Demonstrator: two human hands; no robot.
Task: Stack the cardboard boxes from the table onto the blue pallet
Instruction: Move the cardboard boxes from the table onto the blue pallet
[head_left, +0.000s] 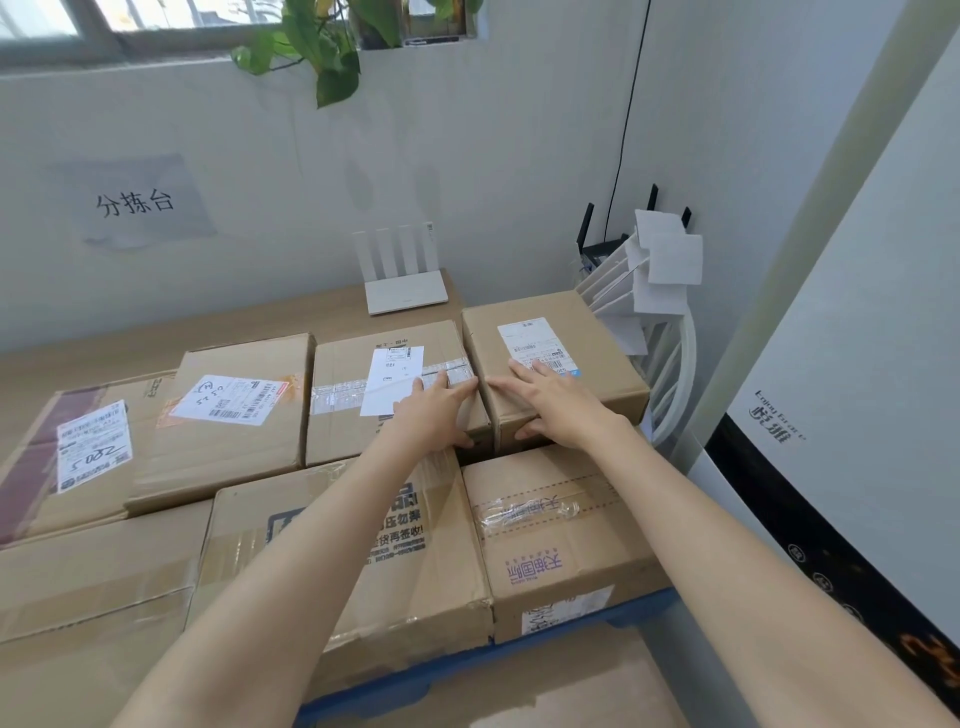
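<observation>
Several cardboard boxes are stacked in two layers on the blue pallet (571, 635), whose edge shows under the near row. My right hand (553, 402) lies on the far right top box (571, 325), fingers spread flat over its lid and thumb down on its front face. My left hand (441, 410) rests on the neighbouring labelled box (343, 374), fingers straight along the tape near its right edge, thumb on the front. The two boxes stand side by side with a narrow gap between them. Below them sit two printed boxes (415, 571) (561, 545).
More labelled boxes (239, 431) (78, 467) fill the left. Behind them a wooden table (156, 343) holds a white router (405, 283) against the wall. White sheets and a black router (665, 260) stand at the back right. A tall white appliance (857, 364) is on the right.
</observation>
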